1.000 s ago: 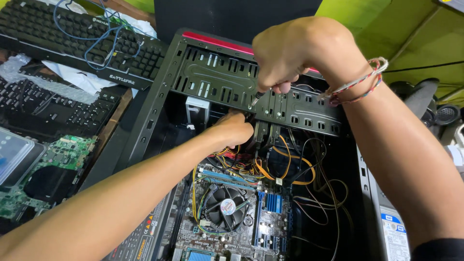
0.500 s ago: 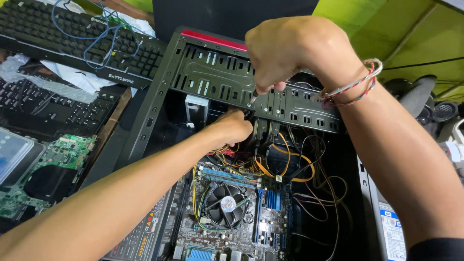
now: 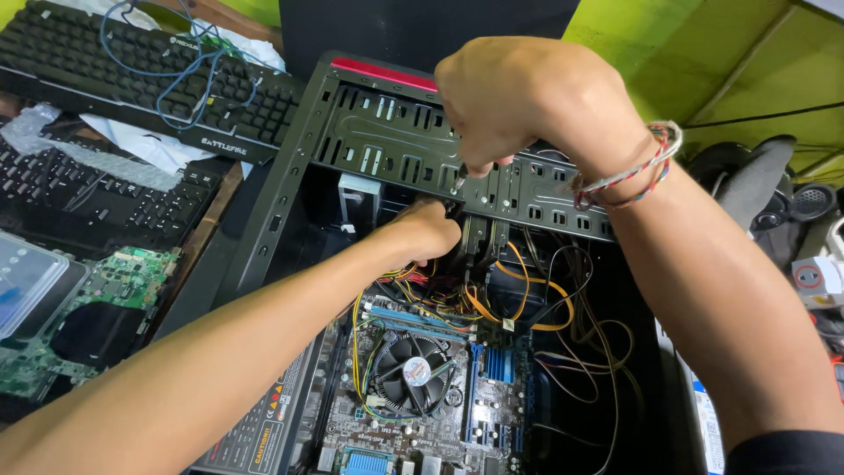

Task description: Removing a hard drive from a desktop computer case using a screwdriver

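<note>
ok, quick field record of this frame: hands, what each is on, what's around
view: head camera, looking down into an open computer case
left hand: reaching inside the case, under the drive cage, by the orange and yellow cables
right hand: closed on a thin tool, tip at the cage
right wrist: braided bracelet
inside case: motherboard with cooler fan
left of case: black keyboard, bare green circuit board

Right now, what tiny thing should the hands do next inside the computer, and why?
Probably keep turning the tool: the right hand presses its metal tip against the drive cage, while the left hand reaches underneath, seemingly steadying something hidden there.
</note>
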